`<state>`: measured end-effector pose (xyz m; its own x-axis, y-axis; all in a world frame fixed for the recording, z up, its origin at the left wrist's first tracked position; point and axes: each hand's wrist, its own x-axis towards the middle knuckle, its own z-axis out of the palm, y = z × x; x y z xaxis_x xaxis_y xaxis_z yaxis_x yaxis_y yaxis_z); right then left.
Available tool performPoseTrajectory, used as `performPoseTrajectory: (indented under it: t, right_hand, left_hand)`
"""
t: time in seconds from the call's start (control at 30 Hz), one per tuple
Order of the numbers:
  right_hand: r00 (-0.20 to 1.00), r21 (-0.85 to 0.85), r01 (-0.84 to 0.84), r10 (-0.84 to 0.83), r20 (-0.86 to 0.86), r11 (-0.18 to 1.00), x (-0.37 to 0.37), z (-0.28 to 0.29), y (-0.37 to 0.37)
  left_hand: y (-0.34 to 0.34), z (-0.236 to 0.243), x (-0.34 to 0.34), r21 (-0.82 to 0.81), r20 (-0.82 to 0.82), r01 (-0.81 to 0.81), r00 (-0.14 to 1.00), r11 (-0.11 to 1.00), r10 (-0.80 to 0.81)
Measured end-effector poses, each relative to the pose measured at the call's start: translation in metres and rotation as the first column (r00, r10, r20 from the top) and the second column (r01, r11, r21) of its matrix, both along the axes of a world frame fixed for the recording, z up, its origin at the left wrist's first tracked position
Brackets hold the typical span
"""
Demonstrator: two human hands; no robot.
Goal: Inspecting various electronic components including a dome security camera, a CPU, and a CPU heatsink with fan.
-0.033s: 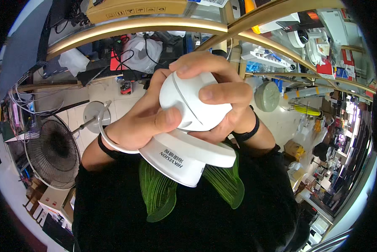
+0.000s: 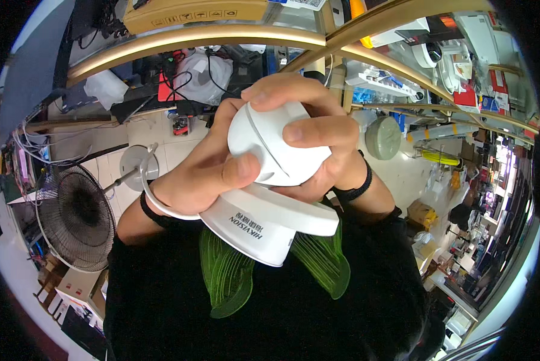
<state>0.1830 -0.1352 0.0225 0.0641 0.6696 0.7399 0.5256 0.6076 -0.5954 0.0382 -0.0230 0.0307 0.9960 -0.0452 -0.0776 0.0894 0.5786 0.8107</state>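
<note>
In front of our black shirt (image 2: 270, 313), we hold up a white round gadget (image 2: 276, 206). Our right hand (image 2: 335, 141) and left hand (image 2: 201, 174) pinch its ball part (image 2: 285, 162), each grip snug. A thin white cord (image 2: 148, 188) bends by our left wrist.

A black fan (image 2: 76, 207) at left, a cardboard box (image 2: 198, 13) at top, a round green object (image 2: 382, 138) right of centre

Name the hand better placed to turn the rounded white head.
The right hand, most likely: its fingers spread over the rounded white head. The left hand also has its thumb on it, but sits close to the white base, with the white cable crossing its wrist.
</note>
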Motion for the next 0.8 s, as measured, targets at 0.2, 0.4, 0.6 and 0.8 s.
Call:
performPoseTrajectory:
  t: [0.2, 0.4, 0.6, 0.8]
  right_hand:
    - [0.998, -0.079, -0.038, 0.033, -0.056, 0.996, 0.009, -0.003, 0.001]
    - [0.989, -0.149, -0.036, 0.014, -0.147, 0.988, 0.005, -0.009, -0.004]
    - [0.988, -0.128, -0.021, 0.001, -0.152, 0.992, 0.006, -0.011, -0.005]
    - [0.981, -0.171, -0.035, 0.001, -0.193, 0.985, 0.006, -0.006, -0.009]
  left_hand:
    - [-0.003, -0.008, 0.005, 0.031, -0.015, -0.051, 0.999, 0.998, 0.052]
    - [-0.003, -0.005, 0.008, 0.046, -0.084, -0.014, 0.996, 0.999, 0.018]
    - [-0.005, -0.003, 0.007, 0.039, -0.103, -0.033, 0.994, 0.999, 0.037]
    - [-0.005, -0.005, 0.007, 0.044, -0.056, -0.052, 0.997, 0.998, 0.054]
